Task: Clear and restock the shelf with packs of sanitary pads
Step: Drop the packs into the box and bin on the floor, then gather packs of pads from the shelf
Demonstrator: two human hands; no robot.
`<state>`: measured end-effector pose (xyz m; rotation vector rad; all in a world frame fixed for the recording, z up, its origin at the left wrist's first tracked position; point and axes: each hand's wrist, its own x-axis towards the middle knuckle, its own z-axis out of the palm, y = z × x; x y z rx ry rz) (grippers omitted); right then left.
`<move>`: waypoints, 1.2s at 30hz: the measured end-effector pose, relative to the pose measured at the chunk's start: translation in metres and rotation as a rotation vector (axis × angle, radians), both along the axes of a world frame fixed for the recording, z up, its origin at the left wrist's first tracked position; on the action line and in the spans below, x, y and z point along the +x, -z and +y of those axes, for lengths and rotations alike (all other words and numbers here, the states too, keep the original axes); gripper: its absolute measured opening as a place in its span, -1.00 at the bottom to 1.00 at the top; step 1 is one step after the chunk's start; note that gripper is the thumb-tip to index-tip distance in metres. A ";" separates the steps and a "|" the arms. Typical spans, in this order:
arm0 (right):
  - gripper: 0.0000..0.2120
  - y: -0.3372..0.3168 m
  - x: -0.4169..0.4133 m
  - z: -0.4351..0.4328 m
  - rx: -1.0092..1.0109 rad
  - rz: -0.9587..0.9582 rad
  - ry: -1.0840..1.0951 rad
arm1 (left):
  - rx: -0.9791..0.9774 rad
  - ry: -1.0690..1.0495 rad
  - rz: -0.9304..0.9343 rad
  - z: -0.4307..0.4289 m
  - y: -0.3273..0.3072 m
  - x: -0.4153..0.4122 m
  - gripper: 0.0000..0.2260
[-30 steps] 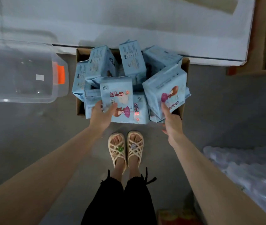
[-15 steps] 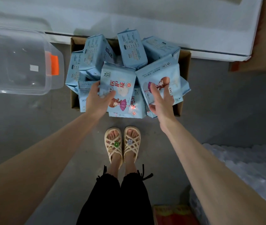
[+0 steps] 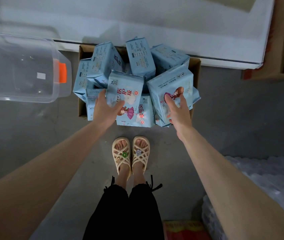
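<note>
Hands: left hand (image 3: 105,110) and right hand (image 3: 178,111) were bare.
Forearms (image 3: 51,170): bare as far as I could see.
Trousers (image 3: 125,213): black, cropped, gathered at the hems.
Hem ties (image 3: 153,185): thin black cords at the cuffs.
Sandals (image 3: 120,163): cream, open-toed, woven crossing straps.
Charms: green flower (image 3: 124,154) on the left, lilac flower (image 3: 138,152) on the right.

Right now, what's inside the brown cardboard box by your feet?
Light blue plastic packs of sanitary pads, heaped above the brown cardboard box's rim. The left hand grips one front pack; the right hand touches another. The box's bottom and any lower packs are covered.
</note>
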<state>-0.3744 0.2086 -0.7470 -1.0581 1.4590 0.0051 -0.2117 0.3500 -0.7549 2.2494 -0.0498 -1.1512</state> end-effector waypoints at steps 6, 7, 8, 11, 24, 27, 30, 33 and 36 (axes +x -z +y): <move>-0.28 -0.014 0.004 -0.003 -0.016 0.055 -0.036 | -0.016 -0.020 -0.018 0.001 -0.019 -0.006 -0.34; -0.29 -0.017 0.005 -0.004 -0.016 0.065 -0.048 | -0.029 -0.021 -0.023 0.000 -0.023 -0.008 -0.37; -0.31 -0.026 0.007 -0.005 -0.026 0.067 -0.060 | -0.043 -0.018 -0.035 -0.002 -0.032 -0.009 -0.40; -0.35 -0.057 0.013 -0.010 -0.042 0.045 -0.091 | -0.088 -0.012 -0.045 -0.008 -0.060 -0.013 -0.43; -0.44 -0.307 0.076 -0.059 -0.377 -0.149 -0.247 | -0.406 -0.089 -0.223 -0.055 -0.318 0.020 -0.42; -0.48 -0.388 0.098 -0.069 -0.481 -0.256 -0.233 | -0.516 -0.105 -0.290 -0.068 -0.398 0.038 -0.43; -0.53 -0.454 0.117 -0.077 -0.559 -0.341 -0.215 | -0.615 -0.119 -0.371 -0.076 -0.465 0.053 -0.47; -0.57 -0.521 0.128 -0.082 -0.626 -0.457 -0.200 | -0.694 -0.148 -0.479 -0.080 -0.532 0.066 -0.47; -0.57 -0.581 0.143 -0.086 -0.679 -0.552 -0.219 | -0.775 -0.171 -0.544 -0.082 -0.590 0.078 -0.48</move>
